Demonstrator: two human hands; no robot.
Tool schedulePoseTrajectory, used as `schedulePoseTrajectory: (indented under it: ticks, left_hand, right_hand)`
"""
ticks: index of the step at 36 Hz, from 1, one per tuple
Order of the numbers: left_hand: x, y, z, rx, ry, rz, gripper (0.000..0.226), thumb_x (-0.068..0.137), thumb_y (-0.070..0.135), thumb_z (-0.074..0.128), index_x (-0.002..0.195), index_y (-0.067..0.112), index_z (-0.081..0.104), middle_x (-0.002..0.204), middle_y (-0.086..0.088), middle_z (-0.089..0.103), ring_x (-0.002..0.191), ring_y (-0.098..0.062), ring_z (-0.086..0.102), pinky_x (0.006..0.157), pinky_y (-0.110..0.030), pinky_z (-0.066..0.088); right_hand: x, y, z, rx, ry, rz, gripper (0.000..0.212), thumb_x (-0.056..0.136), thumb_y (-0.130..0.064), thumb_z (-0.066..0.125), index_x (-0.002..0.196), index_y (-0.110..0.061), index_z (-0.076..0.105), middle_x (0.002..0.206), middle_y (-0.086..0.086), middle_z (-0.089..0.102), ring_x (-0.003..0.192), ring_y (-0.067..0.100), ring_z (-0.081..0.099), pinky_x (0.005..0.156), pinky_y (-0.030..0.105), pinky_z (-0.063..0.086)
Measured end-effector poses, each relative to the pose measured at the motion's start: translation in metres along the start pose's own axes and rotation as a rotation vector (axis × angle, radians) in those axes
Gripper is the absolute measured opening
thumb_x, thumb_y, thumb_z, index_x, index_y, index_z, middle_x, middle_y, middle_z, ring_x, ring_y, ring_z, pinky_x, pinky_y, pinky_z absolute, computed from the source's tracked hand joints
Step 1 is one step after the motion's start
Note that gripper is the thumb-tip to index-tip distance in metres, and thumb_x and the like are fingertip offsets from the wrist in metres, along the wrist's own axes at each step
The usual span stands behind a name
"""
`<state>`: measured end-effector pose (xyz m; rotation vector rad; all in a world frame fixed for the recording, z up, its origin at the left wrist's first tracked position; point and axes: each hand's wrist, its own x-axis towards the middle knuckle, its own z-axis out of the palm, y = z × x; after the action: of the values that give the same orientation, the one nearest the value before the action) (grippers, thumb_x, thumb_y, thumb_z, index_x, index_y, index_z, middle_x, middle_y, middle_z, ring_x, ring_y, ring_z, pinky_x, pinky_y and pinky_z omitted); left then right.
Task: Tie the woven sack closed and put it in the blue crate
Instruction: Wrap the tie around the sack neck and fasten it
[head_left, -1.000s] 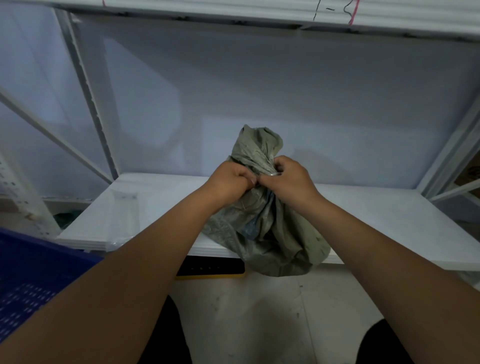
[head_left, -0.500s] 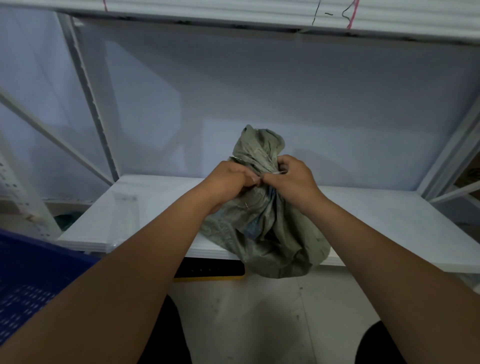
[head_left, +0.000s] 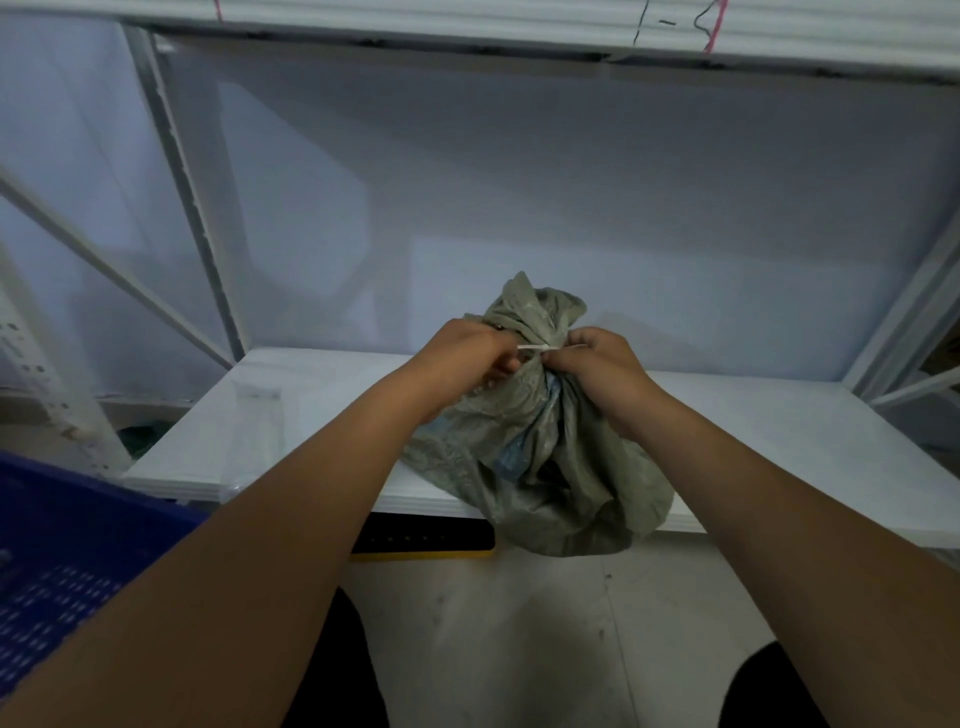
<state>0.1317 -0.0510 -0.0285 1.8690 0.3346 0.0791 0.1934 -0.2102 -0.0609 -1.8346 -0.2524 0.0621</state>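
Note:
A grey-green woven sack (head_left: 550, 467) stands on the front edge of the white shelf (head_left: 753, 431), its bottom sagging over the edge. Its mouth is bunched into a neck (head_left: 535, 312) that sticks up between my hands. A thin white tie (head_left: 535, 348) stretches across the neck. My left hand (head_left: 467, 353) pinches the tie's left end and my right hand (head_left: 597, 364) pinches its right end, both pressed against the neck. The blue crate (head_left: 67, 545) shows its corner at the lower left.
White shelving uprights and diagonal braces (head_left: 182, 208) stand at the left, and another upright (head_left: 914, 312) at the right. An upper shelf (head_left: 467, 21) spans overhead. A black and yellow object (head_left: 431, 540) lies under the shelf edge. Pale floor lies below.
My hands have drawn slightly apart, so the white tie now shows taut between them. The sack's neck stands a little straighter. The sack itself has stayed in place.

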Motion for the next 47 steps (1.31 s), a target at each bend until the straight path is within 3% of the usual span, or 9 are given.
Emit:
schedulePoseTrajectory:
  ticks: [5, 14, 21, 29, 34, 37, 40, 44, 47]
  left_hand:
    - [-0.002, -0.012, -0.008, -0.002, -0.060, 0.109, 0.046, 0.088, 0.048, 0.061, 0.080, 0.007, 0.077, 0.086, -0.009, 0.077, 0.085, -0.025, 0.072, 0.089, -0.039, 0.055]
    - [0.003, -0.014, -0.011, 0.146, -0.011, 0.265, 0.026, 0.090, 0.028, 0.069, 0.082, 0.004, 0.078, 0.080, -0.015, 0.075, 0.074, -0.027, 0.072, 0.077, -0.039, 0.059]
    - [-0.001, -0.021, -0.006, 0.174, -0.146, 0.131, 0.030, 0.100, 0.023, 0.057, 0.092, -0.003, 0.069, 0.064, -0.013, 0.063, 0.057, -0.023, 0.061, 0.063, -0.032, 0.056]
    - [-0.004, -0.015, -0.007, -0.098, -0.221, 0.000, 0.032, 0.089, 0.045, 0.063, 0.094, 0.014, 0.069, 0.077, -0.005, 0.063, 0.067, -0.018, 0.059, 0.065, -0.032, 0.048]
    - [-0.001, -0.022, -0.001, -0.240, -0.197, 0.025, 0.048, 0.092, 0.051, 0.062, 0.124, 0.016, 0.068, 0.103, -0.005, 0.077, 0.092, -0.019, 0.074, 0.074, -0.028, 0.057]
    - [0.001, -0.024, 0.004, -0.286, -0.042, 0.020, 0.045, 0.091, 0.044, 0.066, 0.121, 0.010, 0.068, 0.097, -0.007, 0.076, 0.081, -0.017, 0.073, 0.056, -0.019, 0.052]
    - [0.005, -0.024, 0.007, -0.331, -0.028, -0.038, 0.043, 0.089, 0.043, 0.065, 0.119, 0.013, 0.069, 0.099, -0.008, 0.077, 0.089, -0.023, 0.073, 0.068, -0.027, 0.054]
    - [0.004, -0.018, 0.004, -0.381, -0.068, -0.049, 0.055, 0.082, 0.058, 0.065, 0.111, 0.013, 0.071, 0.083, -0.005, 0.074, 0.066, -0.018, 0.067, 0.067, -0.030, 0.053]
    - [0.001, -0.015, 0.006, -0.272, -0.075, -0.040, 0.066, 0.070, 0.069, 0.071, 0.112, 0.018, 0.072, 0.088, -0.003, 0.075, 0.072, -0.016, 0.071, 0.073, -0.030, 0.058]
  right_hand:
    - [0.001, 0.000, 0.004, -0.033, 0.021, -0.124, 0.022, 0.081, -0.004, 0.077, 0.094, -0.016, 0.064, 0.091, 0.006, 0.072, 0.084, 0.020, 0.070, 0.077, 0.031, 0.056]
    - [-0.010, -0.001, 0.005, -0.351, 0.011, -0.471, 0.029, 0.086, -0.011, 0.072, 0.112, -0.015, 0.060, 0.093, -0.002, 0.070, 0.081, 0.008, 0.064, 0.066, 0.002, 0.041]
    - [-0.019, -0.009, 0.010, -0.456, -0.025, -0.556, 0.036, 0.084, -0.001, 0.065, 0.115, -0.013, 0.051, 0.102, 0.006, 0.069, 0.092, 0.024, 0.065, 0.080, 0.037, 0.052]
    - [-0.021, -0.010, 0.014, -0.432, 0.002, -0.559, 0.030, 0.086, -0.003, 0.066, 0.108, -0.015, 0.051, 0.097, 0.003, 0.069, 0.085, 0.018, 0.063, 0.064, 0.011, 0.042]
    - [-0.023, -0.009, 0.020, -0.317, -0.125, -0.512, 0.029, 0.084, -0.004, 0.062, 0.105, -0.021, 0.051, 0.097, 0.004, 0.069, 0.089, 0.022, 0.065, 0.077, 0.038, 0.052]
    - [-0.021, -0.008, 0.025, -0.154, -0.152, -0.362, 0.020, 0.088, -0.024, 0.063, 0.106, -0.021, 0.055, 0.104, 0.002, 0.068, 0.097, 0.016, 0.065, 0.084, 0.035, 0.051]
    - [-0.015, -0.008, 0.027, -0.083, -0.075, -0.261, 0.032, 0.086, -0.044, 0.070, 0.104, -0.022, 0.056, 0.107, 0.004, 0.067, 0.100, 0.017, 0.066, 0.086, 0.035, 0.052]
    - [-0.011, -0.007, 0.026, -0.116, -0.051, -0.254, 0.030, 0.080, -0.034, 0.078, 0.099, -0.024, 0.057, 0.102, 0.007, 0.069, 0.095, 0.023, 0.068, 0.087, 0.046, 0.057]
    - [-0.015, -0.005, 0.029, -0.181, -0.070, -0.315, 0.037, 0.078, -0.028, 0.081, 0.107, -0.022, 0.058, 0.105, -0.002, 0.070, 0.100, 0.014, 0.067, 0.086, 0.032, 0.055]
